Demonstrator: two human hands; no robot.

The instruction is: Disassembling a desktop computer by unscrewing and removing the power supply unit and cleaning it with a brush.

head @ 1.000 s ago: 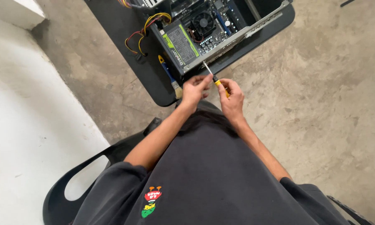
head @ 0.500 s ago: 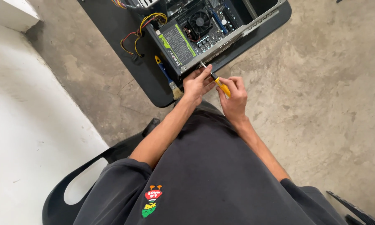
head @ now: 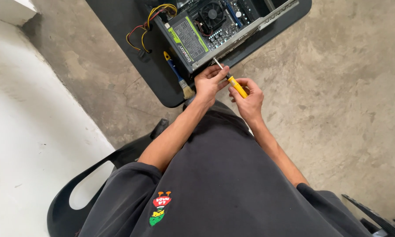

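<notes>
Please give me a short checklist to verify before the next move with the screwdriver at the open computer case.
1. Right hand grips the yellow screwdriver handle: ok.
2. Left hand steadies the shaft near the tip: ok.
3. Tip seated in a screw on the computer case edge: cannot tell, too small.
4. Case rests fully on the black table: ok.
5. Paintbrush lies apart from the tool, left of the left hand: ok.
6. Loose yellow and red cables stay away from the screwdriver: ok.
</notes>
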